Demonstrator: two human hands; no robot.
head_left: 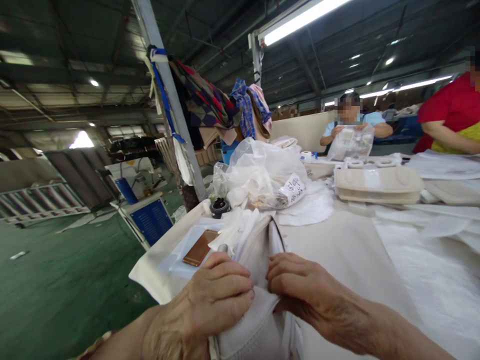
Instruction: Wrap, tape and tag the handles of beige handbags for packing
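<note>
"Bag (249,322): where does it sit?"

"At the near edge of the surface (348,240), close to the near left corner. It's pale, with a line of stitching across the part toward the wearer, and a dark-edged fold stands up past the fingers. Whether its base touches the surface, I cannot tell."

"And the 2 hands?"

"Both hold it. The left hand (221,295) has its fingers close together, curled over the left side, thumb hidden. The right hand (300,280) is narrow, fingers and thumb pinching the right side."

"What lies about them?"

"Past the left hand, near the left edge, a phone (200,248) lies on a blue sheet (170,262). Further along that edge sits a black round thing (220,207), just beside a clear sack (255,162) with a written label (293,190). White sheets (431,270) cover the right part, and a pale stack (378,185) lies toward the far edge."

"Who else is there?"

"2 people. 1, across the far edge, has a clear packet (350,144) in hand; the other, further right, wears a red top (442,107)."

"Beyond the left edge?"

"Blue cabinet (152,222), green floor (75,280)."
</note>
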